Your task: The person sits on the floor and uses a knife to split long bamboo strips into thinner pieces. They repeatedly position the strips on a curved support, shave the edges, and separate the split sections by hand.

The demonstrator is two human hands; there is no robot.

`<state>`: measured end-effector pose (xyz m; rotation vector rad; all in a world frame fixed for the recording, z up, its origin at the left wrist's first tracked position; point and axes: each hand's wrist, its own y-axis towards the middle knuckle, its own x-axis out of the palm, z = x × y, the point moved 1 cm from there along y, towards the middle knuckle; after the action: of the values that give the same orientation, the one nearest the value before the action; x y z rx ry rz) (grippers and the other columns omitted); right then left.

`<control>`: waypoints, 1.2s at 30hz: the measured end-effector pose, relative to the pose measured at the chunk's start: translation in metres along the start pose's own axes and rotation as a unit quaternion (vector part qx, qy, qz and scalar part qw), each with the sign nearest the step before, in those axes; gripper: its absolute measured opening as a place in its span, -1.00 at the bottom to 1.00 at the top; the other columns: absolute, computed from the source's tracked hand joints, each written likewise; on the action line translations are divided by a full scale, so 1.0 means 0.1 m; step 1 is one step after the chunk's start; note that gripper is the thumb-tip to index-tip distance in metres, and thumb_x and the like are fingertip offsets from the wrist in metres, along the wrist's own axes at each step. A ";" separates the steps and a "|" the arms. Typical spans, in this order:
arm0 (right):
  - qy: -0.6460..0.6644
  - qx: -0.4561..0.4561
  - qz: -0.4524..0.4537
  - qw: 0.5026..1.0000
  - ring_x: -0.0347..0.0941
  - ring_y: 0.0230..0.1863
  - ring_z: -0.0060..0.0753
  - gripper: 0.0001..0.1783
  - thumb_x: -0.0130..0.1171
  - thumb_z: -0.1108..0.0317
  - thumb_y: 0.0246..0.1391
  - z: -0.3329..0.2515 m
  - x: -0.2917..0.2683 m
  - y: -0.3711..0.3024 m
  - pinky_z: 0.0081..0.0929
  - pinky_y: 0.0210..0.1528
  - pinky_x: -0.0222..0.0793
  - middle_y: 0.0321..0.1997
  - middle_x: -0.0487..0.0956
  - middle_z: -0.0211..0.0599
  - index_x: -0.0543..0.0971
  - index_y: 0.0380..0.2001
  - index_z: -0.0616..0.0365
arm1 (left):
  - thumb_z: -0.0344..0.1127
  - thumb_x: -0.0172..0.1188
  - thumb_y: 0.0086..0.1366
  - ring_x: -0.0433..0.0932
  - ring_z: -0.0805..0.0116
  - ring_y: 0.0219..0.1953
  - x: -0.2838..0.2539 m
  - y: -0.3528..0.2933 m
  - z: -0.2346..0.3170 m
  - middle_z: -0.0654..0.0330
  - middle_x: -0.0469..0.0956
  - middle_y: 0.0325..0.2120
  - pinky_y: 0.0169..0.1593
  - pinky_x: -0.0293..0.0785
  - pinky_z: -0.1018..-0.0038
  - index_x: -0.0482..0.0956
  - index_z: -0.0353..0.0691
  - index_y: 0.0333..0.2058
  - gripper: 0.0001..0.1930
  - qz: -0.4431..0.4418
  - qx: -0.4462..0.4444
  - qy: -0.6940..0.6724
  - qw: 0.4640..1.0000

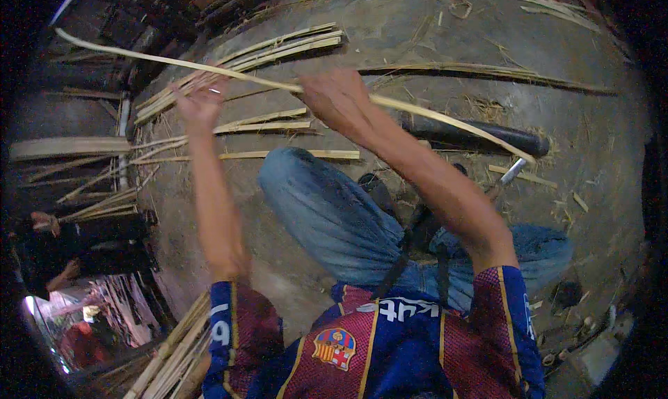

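A long, thin, pale strip, apparently split bamboo [142, 56], runs across the front of me from the far left down to the right, bowed along its length. My right hand [337, 96] is closed around its middle. Farther left, my left hand [200, 103] is raised just below the same strip, with a ring on one finger. Motion smears its fingers, so I cannot tell whether they touch the strip. The strip's right end comes down beside a knife [513, 170] with a short bright blade, near my bent right leg.
Bundled strips [299, 47] lie on the floor beyond my hands, and more strips [264, 126] lie nearer. A dark tube [480, 136] rests past my legs. Long strips [170, 350] lean at lower left. Another person's hand [46, 223] shows at far left.
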<state>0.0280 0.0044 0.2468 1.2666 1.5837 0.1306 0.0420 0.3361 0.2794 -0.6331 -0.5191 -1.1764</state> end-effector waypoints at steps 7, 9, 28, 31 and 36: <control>-0.032 0.163 -0.268 0.949 0.49 -0.44 0.06 -0.82 -0.06 0.34 0.11 0.37 0.69 -1.81 -0.06 -0.46 0.37 -0.39 0.55 -0.06 0.43 -0.24 0.14 | 0.31 0.01 0.13 0.35 -0.15 0.08 -1.38 -1.41 -2.63 -0.22 0.39 0.00 0.14 0.30 -0.03 0.23 -0.41 0.14 -0.13 0.162 -0.200 -0.055 0.965; -0.084 0.183 -0.293 0.935 0.51 -0.41 0.08 -0.77 -0.06 0.27 0.14 0.37 0.73 -2.14 -0.04 -0.44 0.39 -0.36 0.55 -0.08 0.43 -0.19 0.12 | 0.27 0.03 0.15 0.37 -0.13 0.05 -1.55 -1.73 -2.91 -0.20 0.40 -0.02 0.11 0.32 -0.02 0.23 -0.39 0.13 -0.17 0.188 -0.212 -0.074 0.956; -0.022 0.319 -0.456 0.831 0.53 -0.14 0.04 -0.37 0.11 -0.14 0.07 0.34 -0.51 -2.18 -0.11 -0.19 0.43 -0.08 0.56 -0.09 0.33 0.18 -0.22 | -0.34 -0.01 0.37 0.57 0.08 -0.22 -0.83 -0.71 -2.62 0.02 0.49 -0.20 -0.15 0.58 0.15 0.13 -0.11 0.16 -0.58 0.042 -0.057 0.094 0.993; 0.020 0.326 -0.453 0.830 0.53 -0.15 0.06 -0.43 0.17 -0.13 0.04 0.60 -0.84 -2.51 -0.16 -0.16 0.43 -0.16 0.59 -0.07 0.44 0.07 -0.12 | -0.33 0.00 0.37 0.57 0.04 -0.20 -0.92 -0.80 -2.08 -0.02 0.48 -0.19 -0.11 0.58 0.15 0.13 -0.11 0.18 -0.55 0.050 -0.006 0.090 0.995; 0.055 0.371 -0.440 0.816 0.56 -0.24 0.02 -0.61 0.21 0.04 0.07 0.75 -0.77 -2.91 -0.23 -0.23 0.41 -0.35 0.62 -0.05 0.55 -0.14 0.06 | -0.15 0.01 0.37 0.51 0.04 -0.03 -1.50 -0.83 -1.64 0.04 0.45 -0.07 0.04 0.47 0.06 0.09 -0.08 0.22 -0.49 0.091 -0.006 0.092 0.992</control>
<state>-0.1122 -0.2161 0.0798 0.9222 2.2746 -1.1167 -0.0750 0.3026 0.0763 -0.5632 -0.2925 -1.0525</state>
